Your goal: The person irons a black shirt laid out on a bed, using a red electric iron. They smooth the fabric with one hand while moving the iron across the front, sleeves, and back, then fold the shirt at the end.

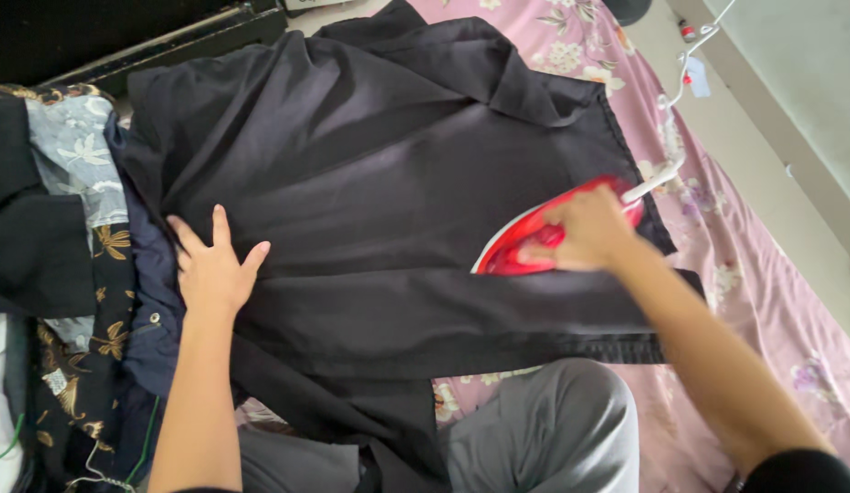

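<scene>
A black shirt (370,173) lies spread over a pink flowered sheet (763,274). My right hand (589,230) grips the handle of a red and white iron (521,242) that rests on the shirt's right side. My left hand (213,265) lies flat with fingers spread on the shirt's left edge, pressing the cloth down. The iron's white cord (671,128) runs up and to the right toward the floor.
A pile of clothes (73,274), dark, pale blue and gold-patterned, sits at the left. My grey-trousered knee (553,429) is at the bottom. A pale floor (772,137) and wall base run along the right. A dark frame (160,36) lies at top left.
</scene>
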